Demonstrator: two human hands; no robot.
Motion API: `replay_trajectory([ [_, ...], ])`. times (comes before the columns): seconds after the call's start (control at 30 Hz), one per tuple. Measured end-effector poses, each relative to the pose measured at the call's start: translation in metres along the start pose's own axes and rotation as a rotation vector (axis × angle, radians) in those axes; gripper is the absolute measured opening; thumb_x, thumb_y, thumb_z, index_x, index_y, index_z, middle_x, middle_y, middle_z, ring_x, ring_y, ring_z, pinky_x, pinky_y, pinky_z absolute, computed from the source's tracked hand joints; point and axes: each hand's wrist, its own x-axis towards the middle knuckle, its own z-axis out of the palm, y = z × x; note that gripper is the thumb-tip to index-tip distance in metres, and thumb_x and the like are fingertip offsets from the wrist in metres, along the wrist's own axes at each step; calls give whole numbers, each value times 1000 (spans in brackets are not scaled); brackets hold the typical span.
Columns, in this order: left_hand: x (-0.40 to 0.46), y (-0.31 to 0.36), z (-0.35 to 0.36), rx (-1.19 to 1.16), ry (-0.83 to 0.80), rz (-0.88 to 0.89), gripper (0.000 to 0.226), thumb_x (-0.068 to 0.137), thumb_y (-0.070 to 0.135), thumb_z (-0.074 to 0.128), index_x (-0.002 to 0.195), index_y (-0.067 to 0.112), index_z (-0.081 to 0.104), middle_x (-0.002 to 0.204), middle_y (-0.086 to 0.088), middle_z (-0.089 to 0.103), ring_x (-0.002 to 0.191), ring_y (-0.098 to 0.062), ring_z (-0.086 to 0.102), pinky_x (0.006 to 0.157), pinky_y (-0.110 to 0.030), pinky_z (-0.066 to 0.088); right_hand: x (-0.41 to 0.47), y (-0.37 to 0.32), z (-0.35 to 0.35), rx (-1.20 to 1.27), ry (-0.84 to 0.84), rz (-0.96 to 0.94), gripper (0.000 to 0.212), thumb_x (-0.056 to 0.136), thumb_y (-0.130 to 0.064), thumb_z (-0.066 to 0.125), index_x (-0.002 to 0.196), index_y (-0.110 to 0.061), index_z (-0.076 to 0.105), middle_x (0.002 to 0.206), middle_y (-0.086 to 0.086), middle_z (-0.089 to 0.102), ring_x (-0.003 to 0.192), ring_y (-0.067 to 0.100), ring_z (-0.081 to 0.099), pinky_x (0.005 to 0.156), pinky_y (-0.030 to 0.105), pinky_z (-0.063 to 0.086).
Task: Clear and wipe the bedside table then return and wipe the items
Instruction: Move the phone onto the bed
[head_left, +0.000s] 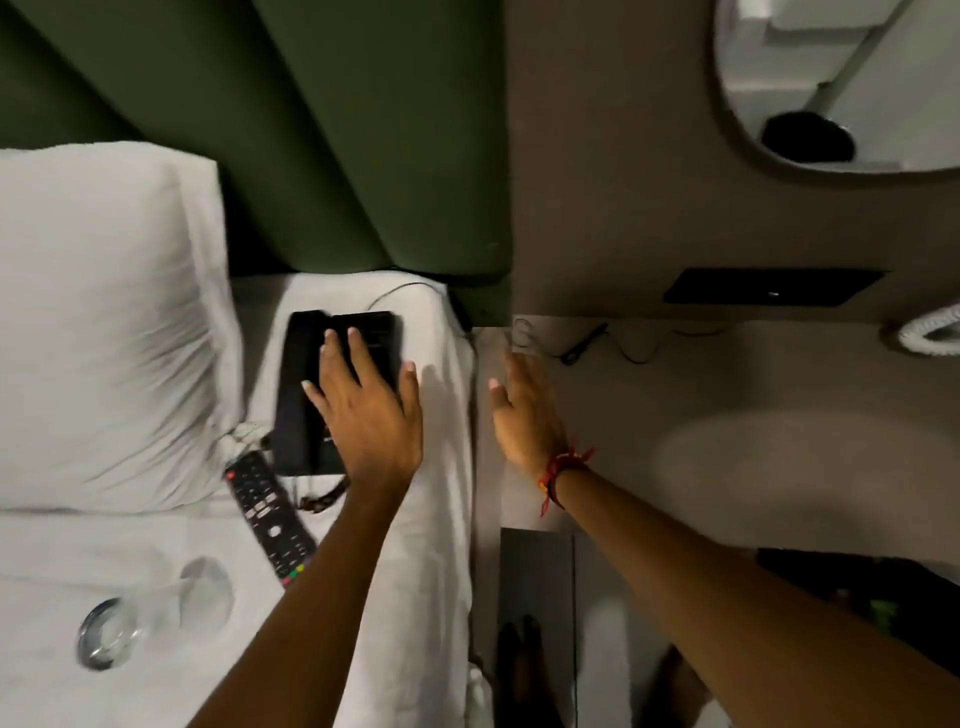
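Here, left hand (363, 410) flat on telephone (306, 395), long axis toward headboard; right hand (524, 415) open.

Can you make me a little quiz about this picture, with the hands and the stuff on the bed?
1. True or false: the left hand rests on the black phone.
2. What lies on the bed nearest the phone? A) remote control B) drinking glass C) spoon
3. Fill in: the right hand is open and holds ____.

Key: 1 true; 2 A; 3 nothing.
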Motion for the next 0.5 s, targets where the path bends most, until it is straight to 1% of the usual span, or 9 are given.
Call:
replay_trajectory([
  [0.07, -19, 37, 25, 7, -106, 116, 68, 105, 46, 44, 157, 5, 30, 165, -18, 27, 155, -34, 24, 124, -60, 11, -9, 38, -30, -52, 38, 21, 51, 105, -19, 45, 154, -8, 34, 159, 16, 35, 145, 35, 34, 120, 44, 30],
  [0.1, -29, 54, 37, 12, -175, 136, 68, 105, 47, 41, 158, 6, 29, 166, -17, 27, 155, -33, 23, 124, -59, 10, -15, 54, -46, -72, 55, 33, 51, 105, -20, 45, 154, -9, 35, 159, 16, 36, 145, 35, 36, 120, 42, 31],
  [0.2, -71, 116, 71, -11, -358, 241, 70, 105, 52, 35, 161, 10, 23, 168, -12, 24, 157, -29, 19, 127, -54, 4, -41, 113, -102, -88, 118, 141, 52, 105, -25, 43, 155, -13, 33, 160, 13, 35, 146, 36, 33, 121, 48, 32],
  [0.3, -120, 181, 94, -27, -492, 385, 68, 105, 51, 35, 161, 13, 23, 168, -10, 24, 157, -26, 20, 129, -51, 3, -81, 173, -160, -161, 205, 213, 52, 104, -25, 41, 154, -10, 33, 157, 13, 38, 139, 35, 40, 118, 43, 31],
  [0.4, -180, 253, 108, -82, -651, 507, 66, 105, 49, 35, 161, 17, 22, 169, -6, 24, 157, -21, 19, 130, -46, 3, -145, 229, -221, -194, 311, 328, 51, 103, -22, 41, 152, -8, 37, 154, 16, 42, 135, 36, 43, 116, 42, 31],
  [0.5, -245, 320, 114, -114, -767, 647, 66, 105, 49, 33, 161, 15, 23, 168, -7, 27, 156, -21, 23, 130, -43, 5, -219, 278, -276, -190, 467, 451, 52, 101, -28, 37, 148, -6, 43, 149, 17, 47, 132, 37, 46, 116, 44, 34],
])
